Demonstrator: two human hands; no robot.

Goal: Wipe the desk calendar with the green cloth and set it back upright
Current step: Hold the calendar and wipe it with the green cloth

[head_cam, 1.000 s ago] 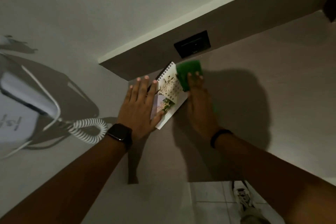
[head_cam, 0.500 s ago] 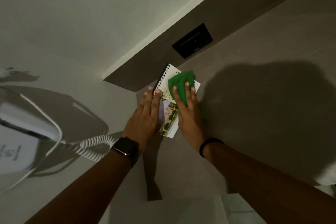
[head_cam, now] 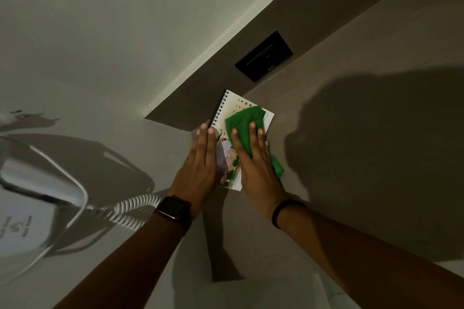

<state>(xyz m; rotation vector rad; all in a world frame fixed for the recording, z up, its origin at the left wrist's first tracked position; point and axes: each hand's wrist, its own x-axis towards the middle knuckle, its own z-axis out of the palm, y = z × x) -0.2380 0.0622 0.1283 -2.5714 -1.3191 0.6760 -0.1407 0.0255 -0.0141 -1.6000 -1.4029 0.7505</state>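
Telephone gear sits at the far left of the pale counter, its coiled cord trailing toward the middle. Next comes the left hand, open and flat with fingers together, pressing along the left edge of the desk calendar to pin it; a smartwatch is on that wrist. Lying flat on the counter, the calendar has its spiral binding on the left side and a printed picture showing between the hands. To the right, the right hand is spread palm down on the green cloth, holding the cloth against the page without clenching it; some cloth sticks out beyond the fingertips and some past the outer edge of the palm. Behind, a dark wall outlet sits on the brown panel.

Wiping looks to be the step in hand, with the cloth over the right half of the page. Next would likely be a sweep across the uncovered strip near the binding, then lifting the calendar and opening its base so it stands.
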